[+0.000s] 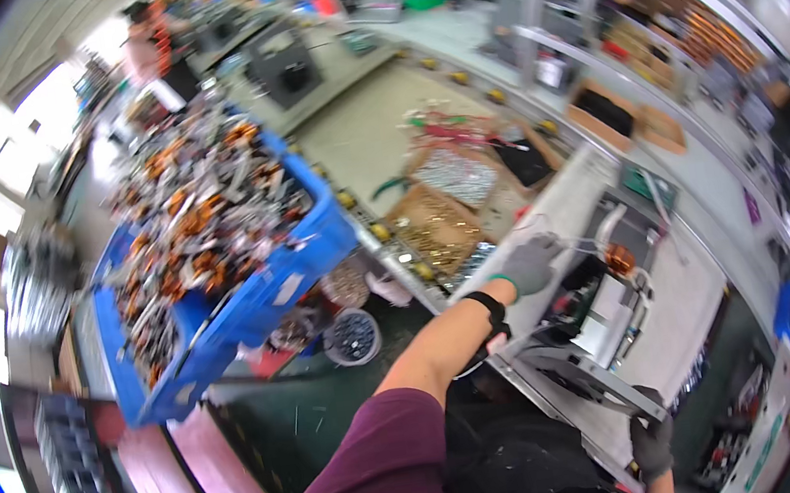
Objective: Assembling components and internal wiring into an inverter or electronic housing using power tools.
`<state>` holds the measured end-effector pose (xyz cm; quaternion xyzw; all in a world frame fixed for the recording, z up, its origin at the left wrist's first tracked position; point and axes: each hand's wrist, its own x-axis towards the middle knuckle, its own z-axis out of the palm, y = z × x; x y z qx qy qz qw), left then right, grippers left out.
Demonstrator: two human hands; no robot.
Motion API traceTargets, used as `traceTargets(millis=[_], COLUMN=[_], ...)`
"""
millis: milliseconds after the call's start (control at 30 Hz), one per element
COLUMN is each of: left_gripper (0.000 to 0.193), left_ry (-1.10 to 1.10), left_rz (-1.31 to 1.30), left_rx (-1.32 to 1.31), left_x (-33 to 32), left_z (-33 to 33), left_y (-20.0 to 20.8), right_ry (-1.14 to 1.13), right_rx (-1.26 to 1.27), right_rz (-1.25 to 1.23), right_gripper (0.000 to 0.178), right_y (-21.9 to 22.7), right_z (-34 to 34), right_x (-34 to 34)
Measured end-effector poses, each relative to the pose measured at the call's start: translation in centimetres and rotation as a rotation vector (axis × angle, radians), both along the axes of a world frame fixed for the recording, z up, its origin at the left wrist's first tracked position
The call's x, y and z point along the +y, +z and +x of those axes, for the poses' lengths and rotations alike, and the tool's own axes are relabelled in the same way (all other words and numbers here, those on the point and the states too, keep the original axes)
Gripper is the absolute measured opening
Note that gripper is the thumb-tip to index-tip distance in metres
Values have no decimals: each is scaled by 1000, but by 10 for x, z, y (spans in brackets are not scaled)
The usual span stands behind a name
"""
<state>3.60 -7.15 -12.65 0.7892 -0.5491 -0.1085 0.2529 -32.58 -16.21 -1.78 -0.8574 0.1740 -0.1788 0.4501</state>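
Note:
On the pale bench strip lies an opened appliance unit (612,303) with a grey metal housing, a copper coil (619,260) and loose pale wires. My left hand (532,265), in a grey glove, is over the bench's left edge beside these wires. Its fingers are smeared, and whether they pinch a wire cannot be made out. My right hand (651,442), in a dark grey glove, is at the near end of the unit. Its fingers close round the corner of the grey metal frame (597,375).
A blue crate (267,298) heaped with copper-wound parts stands at the left. Beyond the bench are open cardboard boxes (427,227) of small metal pieces. A white bucket (351,338) sits below the crate. Metal shelving (578,43) rises along the right; a person (160,53) is far left.

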Motion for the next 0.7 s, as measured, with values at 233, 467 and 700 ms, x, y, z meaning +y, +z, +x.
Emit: traceTargets(millis=[233, 467, 700], left_gripper=[38, 36, 46], left_ry=[559, 731, 617], left_rz=[-8, 140, -94], left_rx=[213, 444, 752], left_x=[168, 183, 85], left_z=[-45, -52, 9], left_y=[19, 14, -2], right_ry=[27, 436, 609], right_rx=[63, 105, 359], right_rz=[-31, -312, -644], right_gripper=[18, 18, 18], right_y=[40, 34, 4], right_z=[78, 242, 344], right_x=[-101, -124, -111])
